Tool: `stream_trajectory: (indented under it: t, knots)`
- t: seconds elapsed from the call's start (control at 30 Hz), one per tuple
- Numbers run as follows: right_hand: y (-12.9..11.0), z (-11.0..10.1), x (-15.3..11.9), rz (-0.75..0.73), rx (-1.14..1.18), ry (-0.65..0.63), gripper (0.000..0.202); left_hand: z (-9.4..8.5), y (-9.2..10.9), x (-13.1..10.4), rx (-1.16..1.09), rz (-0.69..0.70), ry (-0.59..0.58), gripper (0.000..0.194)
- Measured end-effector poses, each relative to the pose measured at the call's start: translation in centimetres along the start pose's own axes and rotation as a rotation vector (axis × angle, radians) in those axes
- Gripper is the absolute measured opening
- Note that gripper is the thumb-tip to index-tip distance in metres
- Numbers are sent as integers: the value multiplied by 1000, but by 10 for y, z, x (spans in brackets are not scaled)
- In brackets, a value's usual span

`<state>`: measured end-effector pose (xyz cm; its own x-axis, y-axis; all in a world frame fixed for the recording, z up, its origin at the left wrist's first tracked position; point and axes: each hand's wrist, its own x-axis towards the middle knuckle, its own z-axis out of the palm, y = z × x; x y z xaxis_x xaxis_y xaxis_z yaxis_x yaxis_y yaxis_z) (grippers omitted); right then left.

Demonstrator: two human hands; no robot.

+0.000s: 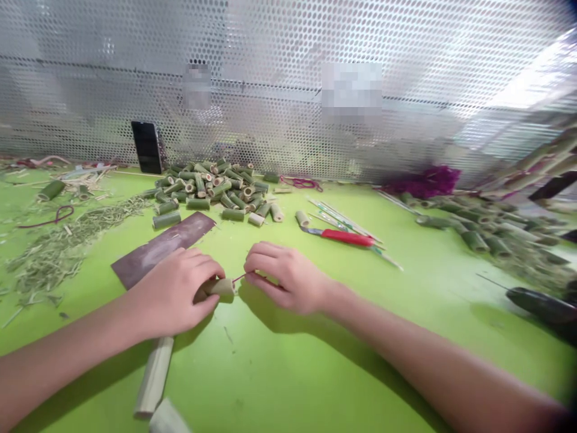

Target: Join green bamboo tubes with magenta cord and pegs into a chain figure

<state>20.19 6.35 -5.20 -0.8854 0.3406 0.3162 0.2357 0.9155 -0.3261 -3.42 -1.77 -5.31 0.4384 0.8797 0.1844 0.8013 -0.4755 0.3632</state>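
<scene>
My left hand is closed around a short bamboo tube that lies level just above the green table. From the tube's open right end comes a thin dark-pink cord. My right hand pinches the cord's other end between thumb and fingers, a short way to the right of the tube. Beneath and behind my left hand is a brown sheet of sandpaper. Pale split pieces of wood lie below my left wrist. What runs inside the tube is hidden.
A heap of cut bamboo tubes sits at the back, with a phone upright beside it. A red-handled knife and thin sticks lie right of centre. Shavings cover the left. More bamboo and a black-handled tool are at right.
</scene>
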Motion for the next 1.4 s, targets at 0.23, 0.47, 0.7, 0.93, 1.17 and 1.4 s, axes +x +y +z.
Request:
stream_trajectory:
  t: [0.23, 0.47, 0.7, 0.93, 1.17, 1.4]
  knots:
    - [0, -4, -2, -20, 59, 29, 16, 0, -6, 1, 23, -37, -23, 19]
    - [1, -3, -4, 30, 102, 104, 14, -4, -8, -2, 34, 21, -35, 21]
    - [2, -1, -2, 62, 98, 164, 12, -5, -10, -2, 17, 193, -62, 18]
    - [-6, 7, 4, 304, 298, 95, 12, -1, -7, -3, 76, 312, 60, 18]
    - [-7, 9, 3, 396, 597, 81, 28, -1, -9, -5, 92, 235, 142, 19]
    - [-9, 7, 3, 404, 538, 18, 24, 0, -6, -5, 125, 161, 234, 23]
